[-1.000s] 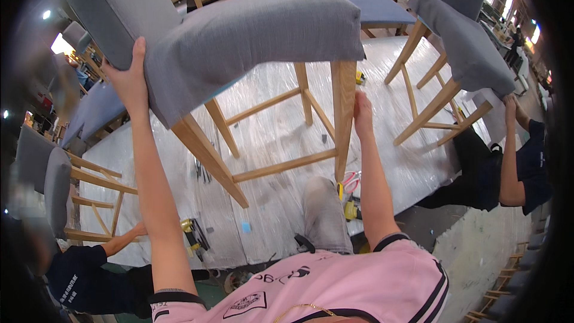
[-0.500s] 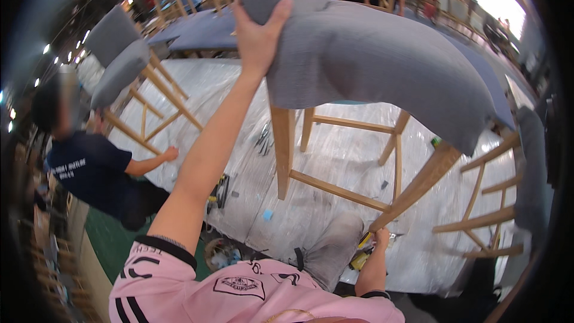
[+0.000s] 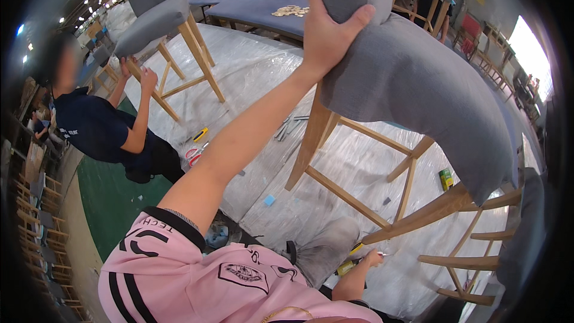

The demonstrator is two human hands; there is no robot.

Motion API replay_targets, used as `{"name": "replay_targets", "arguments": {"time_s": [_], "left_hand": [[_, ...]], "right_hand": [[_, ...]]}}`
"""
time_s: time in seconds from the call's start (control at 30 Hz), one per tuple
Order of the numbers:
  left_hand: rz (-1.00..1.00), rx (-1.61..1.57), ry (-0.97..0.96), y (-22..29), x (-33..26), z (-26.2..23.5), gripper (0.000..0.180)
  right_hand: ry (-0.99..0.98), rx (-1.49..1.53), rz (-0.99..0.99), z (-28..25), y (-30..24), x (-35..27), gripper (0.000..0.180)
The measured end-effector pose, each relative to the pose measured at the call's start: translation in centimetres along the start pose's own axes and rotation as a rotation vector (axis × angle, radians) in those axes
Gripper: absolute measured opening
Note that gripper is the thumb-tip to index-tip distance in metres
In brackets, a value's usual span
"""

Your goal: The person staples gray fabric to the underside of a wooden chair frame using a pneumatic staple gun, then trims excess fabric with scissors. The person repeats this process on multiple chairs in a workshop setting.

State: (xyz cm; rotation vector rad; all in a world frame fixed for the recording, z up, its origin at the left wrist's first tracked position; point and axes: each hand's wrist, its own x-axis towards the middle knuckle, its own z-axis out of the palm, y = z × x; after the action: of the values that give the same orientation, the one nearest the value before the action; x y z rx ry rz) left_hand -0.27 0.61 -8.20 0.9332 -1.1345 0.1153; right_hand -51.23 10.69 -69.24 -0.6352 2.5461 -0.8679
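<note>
In the head view, the left hand (image 3: pixel 326 36) reaches up toward twelve o'clock. Its fingers wrap tight over the back of the grey chair (image 3: pixel 418 84), with the thumb (image 3: pixel 353 21) pressed on the cloth. The chair is tipped over the plastic-covered table (image 3: pixel 251 78). At five o'clock, the right hand (image 3: pixel 372 258) is closed around a wooden chair leg (image 3: pixel 430 212). At nine o'clock, another person (image 3: pixel 107 131) holds a second grey chair (image 3: pixel 155 12).

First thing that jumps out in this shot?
A grey chair fills the upper right, tilted over a plastic-wrapped table; the left hand grips its backrest and the right hand is at a leg end, lower centre. At left, a person in navy holds another chair.
</note>
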Motion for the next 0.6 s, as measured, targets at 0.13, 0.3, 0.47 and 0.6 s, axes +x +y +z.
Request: {"name": "replay_targets", "arguments": {"time_s": [0.13,0.3,0.47,0.6], "left_hand": [[0.022,0.041,0.023,0.1,-0.1,0.4,0.096],[0.034,0.043,0.039,-0.6,0.1,-0.2,0.092],[-0.11,0.092,0.021,0.9,-0.3,-0.3,0.098],[-0.01,0.134,0.031,-0.7,-0.3,-0.9,0.102]], "right_hand": [[-0.462,0.492,0.375,-0.7,2.9,3.2,0.027],[-0.719,0.855,0.094,-7.7,-3.3,2.5,0.039],[-0.547,0.978,-0.416,-17.1,-20.0,1.7,0.06],[-0.659,0.977,-0.532,-19.8,-30.8,-5.6,0.048]]}}
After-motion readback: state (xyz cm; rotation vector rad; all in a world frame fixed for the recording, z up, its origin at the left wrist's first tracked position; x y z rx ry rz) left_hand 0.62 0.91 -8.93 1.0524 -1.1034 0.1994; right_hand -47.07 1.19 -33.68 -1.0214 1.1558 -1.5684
